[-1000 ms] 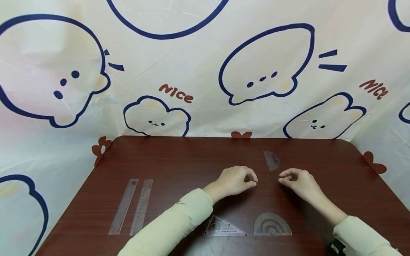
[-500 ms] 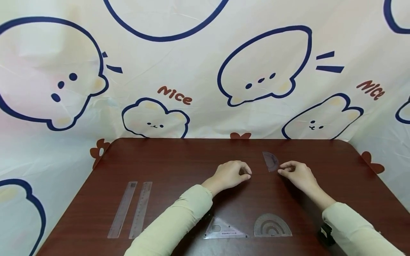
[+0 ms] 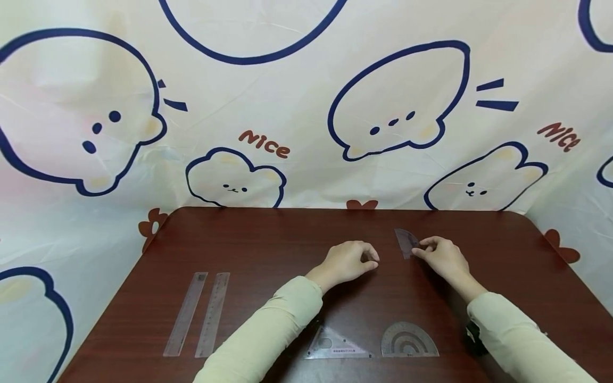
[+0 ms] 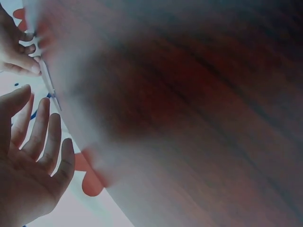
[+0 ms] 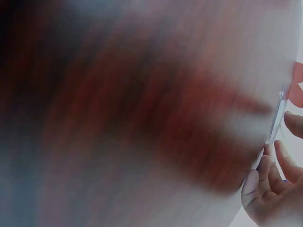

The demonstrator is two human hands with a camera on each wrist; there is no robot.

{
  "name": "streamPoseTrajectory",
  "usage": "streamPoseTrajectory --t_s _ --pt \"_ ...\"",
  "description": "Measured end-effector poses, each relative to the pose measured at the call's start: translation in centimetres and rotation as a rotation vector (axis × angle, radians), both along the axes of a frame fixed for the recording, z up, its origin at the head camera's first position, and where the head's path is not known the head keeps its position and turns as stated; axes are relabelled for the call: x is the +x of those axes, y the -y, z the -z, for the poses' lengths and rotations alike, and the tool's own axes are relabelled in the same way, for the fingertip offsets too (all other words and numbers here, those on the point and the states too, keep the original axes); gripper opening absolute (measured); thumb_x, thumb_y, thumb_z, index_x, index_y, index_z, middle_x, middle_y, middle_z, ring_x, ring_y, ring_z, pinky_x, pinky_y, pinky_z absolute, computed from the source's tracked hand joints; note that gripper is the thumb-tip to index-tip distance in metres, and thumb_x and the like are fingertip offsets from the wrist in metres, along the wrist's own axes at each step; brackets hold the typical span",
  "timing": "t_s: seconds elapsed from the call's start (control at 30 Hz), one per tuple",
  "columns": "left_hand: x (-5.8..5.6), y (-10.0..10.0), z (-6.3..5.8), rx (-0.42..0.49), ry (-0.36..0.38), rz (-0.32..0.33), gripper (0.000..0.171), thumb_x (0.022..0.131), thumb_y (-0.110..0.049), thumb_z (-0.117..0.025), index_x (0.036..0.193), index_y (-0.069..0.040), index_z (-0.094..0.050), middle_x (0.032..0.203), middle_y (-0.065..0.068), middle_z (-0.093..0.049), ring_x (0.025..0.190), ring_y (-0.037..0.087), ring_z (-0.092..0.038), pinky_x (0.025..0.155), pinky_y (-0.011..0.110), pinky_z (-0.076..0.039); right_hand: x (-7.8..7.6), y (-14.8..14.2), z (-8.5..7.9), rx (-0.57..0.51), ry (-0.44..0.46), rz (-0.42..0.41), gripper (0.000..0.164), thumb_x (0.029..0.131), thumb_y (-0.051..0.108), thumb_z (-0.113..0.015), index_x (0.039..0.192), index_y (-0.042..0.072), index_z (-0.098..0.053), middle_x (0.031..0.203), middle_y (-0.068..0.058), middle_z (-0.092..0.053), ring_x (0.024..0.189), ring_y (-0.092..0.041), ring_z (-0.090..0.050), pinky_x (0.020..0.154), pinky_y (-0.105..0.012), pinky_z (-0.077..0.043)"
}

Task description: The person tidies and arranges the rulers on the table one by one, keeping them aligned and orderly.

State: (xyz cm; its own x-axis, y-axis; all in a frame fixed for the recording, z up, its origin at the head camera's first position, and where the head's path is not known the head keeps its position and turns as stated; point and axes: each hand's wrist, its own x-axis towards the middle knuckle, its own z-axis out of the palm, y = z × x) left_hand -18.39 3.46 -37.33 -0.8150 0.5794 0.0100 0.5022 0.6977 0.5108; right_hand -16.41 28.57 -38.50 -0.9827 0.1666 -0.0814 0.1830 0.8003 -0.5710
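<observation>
A small clear protractor (image 3: 404, 243) lies near the far side of the table, turned at an angle. My right hand (image 3: 442, 258) has its thumb and fingers curled at the right edge of this protractor, pinching it. In the right wrist view, the protractor (image 5: 276, 116) shows nearly edge-on beside the thumb and fingers of that hand (image 5: 277, 189). To the left, my left hand (image 3: 346, 263) hovers over the wood with loosely bent fingers and holds nothing. From the left wrist, the protractor (image 4: 49, 82) appears as a thin strip beyond the left hand (image 4: 38, 156).
A clear set square (image 3: 337, 346) and a larger protractor (image 3: 409, 340) lie in front on the brown table (image 3: 287, 234). Two clear rulers, a left one (image 3: 185, 314) and a right one (image 3: 213, 314), lie side by side at left. A patterned cloth (image 3: 306, 117) hangs behind.
My right hand has moved forward and slightly left, from beside the small protractor onto its right edge. The left hand has shifted slightly forward and left. The rulers and set square stay put.
</observation>
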Motion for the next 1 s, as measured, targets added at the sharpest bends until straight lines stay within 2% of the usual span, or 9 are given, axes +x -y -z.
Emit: streamPoseTrajectory --t_s 0.13,0.23,0.4,0.7,0.87,1.0 --pt "-0.2 0.1 0.0 -0.01 -0.009 -0.001 0.008 0.096 -0.033 -0.067 0.101 -0.029 -0.073 0.094 -0.019 -0.065 0.092 0.003 -0.061 0.076 0.031 -0.048 -0.4 0.3 0.2 0.031 0.005 -0.011 0.053 0.091 0.036 -0.072 0.124 -0.005 -0.062 0.095 -0.012 -0.063 0.078 -0.024 -0.056 0.06 -0.036 -0.042" --pt "-0.4 0.3 0.0 -0.015 -0.01 -0.006 0.008 0.096 -0.032 -0.068 0.101 -0.028 -0.073 0.095 -0.019 -0.066 0.092 0.004 -0.061 0.076 0.031 -0.048 -0.6 0.4 0.4 0.033 -0.001 -0.042 0.053 0.09 0.033 -0.073 0.125 -0.005 -0.062 0.087 -0.01 -0.059 0.073 -0.023 -0.053 0.058 -0.035 -0.039" --pt "-0.8 0.3 0.0 -0.009 0.007 -0.022 0.01 0.096 -0.031 -0.068 0.103 -0.026 -0.072 0.093 -0.018 -0.066 0.089 0.004 -0.061 0.075 0.031 -0.048 -1.0 0.2 0.6 -0.001 -0.015 -0.108 0.044 0.092 0.019 -0.07 0.126 -0.007 -0.061 0.075 -0.006 -0.053 0.063 -0.02 -0.047 0.056 -0.033 -0.036" --pt "-1.5 -0.9 -0.2 -0.011 0.032 -0.065 0.014 0.096 -0.031 -0.067 0.108 -0.025 -0.071 0.096 -0.016 -0.067 0.091 0.005 -0.062 0.079 0.033 -0.048 -1.3 -0.2 0.5 -0.041 -0.034 -0.21 0.034 0.091 0.001 -0.063 0.125 -0.006 -0.063 0.068 -0.005 -0.051 0.058 -0.019 -0.045 0.056 -0.033 -0.037" --pt "-1.9 -1.9 0.0 -0.018 0.041 -0.095 0.018 0.096 -0.031 -0.067 0.112 -0.024 -0.071 0.105 -0.013 -0.068 0.099 0.007 -0.063 0.081 0.034 -0.049 -1.4 -0.4 0.5 -0.036 -0.055 -0.221 0.031 0.091 0.0 -0.064 0.122 -0.005 -0.065 0.073 -0.005 -0.054 0.062 -0.02 -0.046 0.059 -0.034 -0.037" --pt "-2.2 -2.4 0.2 -0.021 0.051 -0.117 0.021 0.097 -0.03 -0.067 0.115 -0.023 -0.071 0.112 -0.011 -0.067 0.106 0.008 -0.062 0.084 0.035 -0.049 -1.3 -0.4 0.5 -0.023 -0.07 -0.19 0.028 0.092 0.005 -0.066 0.118 -0.006 -0.066 0.079 -0.006 -0.057 0.067 -0.021 -0.048 0.062 -0.034 -0.038"
